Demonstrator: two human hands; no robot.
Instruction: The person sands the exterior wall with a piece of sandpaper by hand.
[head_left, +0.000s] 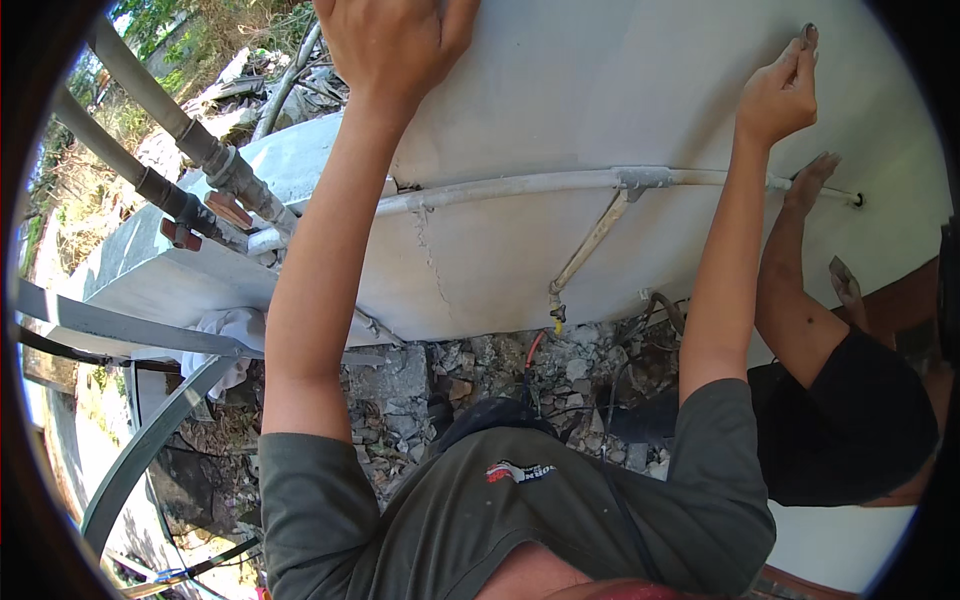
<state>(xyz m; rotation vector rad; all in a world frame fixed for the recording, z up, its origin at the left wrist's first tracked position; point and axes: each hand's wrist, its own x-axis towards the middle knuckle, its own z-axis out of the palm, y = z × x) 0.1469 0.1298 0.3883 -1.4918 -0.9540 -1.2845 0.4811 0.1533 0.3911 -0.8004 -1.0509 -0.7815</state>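
My left hand (394, 45) is raised against the pale plastered wall (570, 90). The top edge of the view cuts off its fingers, so what they hold is hidden. To the right, my right hand (780, 101) is up near the same wall, fingers drawn together. A small dark, shiny spot shows at its fingertips; whether this is a held thing or a nail I cannot tell. Below both hands, a white plastic pipe (510, 187) runs along the wall. From its tee fitting (641, 178) a branch drops to a tap (557, 311) with a yellow spout.
Another person in black clothing (840, 427) is close on my right, one hand (814, 180) at the wall. Two pipes with red-handled valves (229, 208) rise at left, above a curved metal frame (150, 442). White cloth (232, 337) hangs there. Broken rubble (405, 420) and hoses cover the ground.
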